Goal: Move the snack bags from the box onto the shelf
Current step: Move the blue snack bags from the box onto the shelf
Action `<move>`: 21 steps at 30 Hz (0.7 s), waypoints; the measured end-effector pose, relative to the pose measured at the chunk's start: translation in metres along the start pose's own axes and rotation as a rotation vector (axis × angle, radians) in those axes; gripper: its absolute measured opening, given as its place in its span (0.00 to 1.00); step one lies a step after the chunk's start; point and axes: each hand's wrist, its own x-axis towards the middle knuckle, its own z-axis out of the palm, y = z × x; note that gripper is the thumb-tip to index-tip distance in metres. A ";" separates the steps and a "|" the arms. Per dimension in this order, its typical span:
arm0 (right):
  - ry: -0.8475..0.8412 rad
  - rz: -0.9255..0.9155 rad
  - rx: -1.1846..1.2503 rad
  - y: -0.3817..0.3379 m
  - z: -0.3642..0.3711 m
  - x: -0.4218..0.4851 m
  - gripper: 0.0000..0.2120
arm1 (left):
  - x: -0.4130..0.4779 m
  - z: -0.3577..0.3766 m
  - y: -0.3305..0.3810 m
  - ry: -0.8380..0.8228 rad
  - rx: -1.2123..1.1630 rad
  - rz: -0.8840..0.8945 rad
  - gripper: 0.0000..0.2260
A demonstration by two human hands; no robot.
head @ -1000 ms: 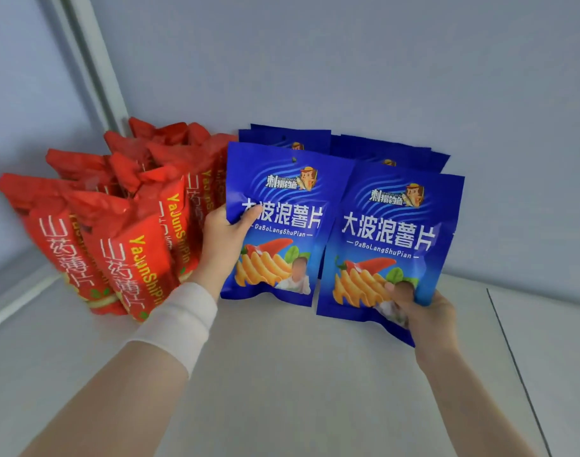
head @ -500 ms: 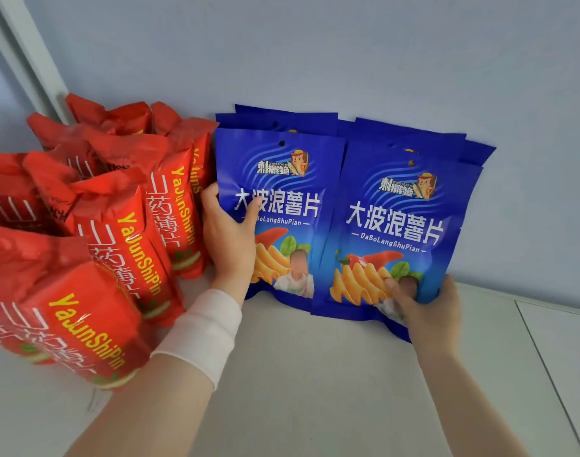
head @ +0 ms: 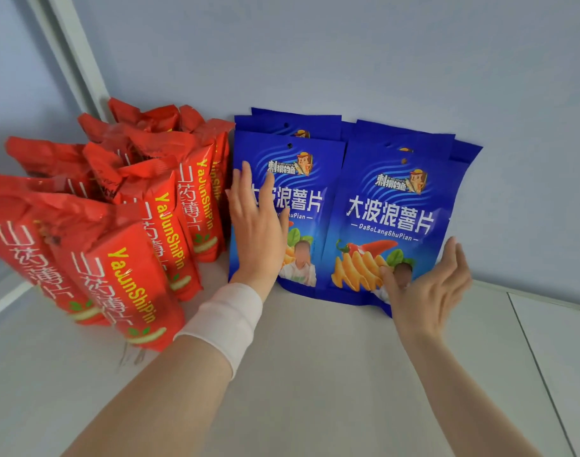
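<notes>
Shelf (head: 315,374) with 2 groups of snack bags, seen from the head view. At left we see the red bags (head: 130,285), standing upright in close rows from the white post (head: 74,61) in the corner out toward the front. At right are the blue bags: the left blue bag (head: 321,179) and the right blue bag (head: 397,212) stand upright side by side, their edges overlapping. More blue bags behind them lean on the wall (head: 381,61). The left blue bag stands just beside the innermost red bags.

The left grip (head: 259,225), with a white band (head: 226,321) on its wrist, is released. Its straight fingers lie over the front of the left blue bag, near that bag's left edge. The right grip (head: 430,288) is also released, fingers spread beside the right blue bag's right edge and thumb over its lower corner. We cannot tell whether either grip touches its bag.

White shelf surface shows between the 2 forearms and to the right of the blue group, where a seam (head: 533,357) runs front to back.

Each blue bag reads "大波浪薯片" in white, with "DaBoLangShuPian" beneath, above a picture of ridged chips and a red chilli. We cannot read its small top logo. The red bags read "YaJunShiPin" in yellow beside white characters beginning "山药".
</notes>
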 end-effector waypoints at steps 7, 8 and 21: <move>-0.196 -0.455 -0.239 -0.020 -0.039 -0.028 0.33 | -0.041 -0.072 0.028 -0.279 0.292 0.306 0.18; -0.258 -0.535 -0.280 -0.024 -0.047 -0.037 0.31 | -0.054 -0.086 0.030 -0.330 0.364 0.317 0.16; -0.843 -1.113 -0.335 -0.110 -0.148 -0.272 0.21 | -0.279 -0.365 0.009 -0.654 0.903 -0.191 0.15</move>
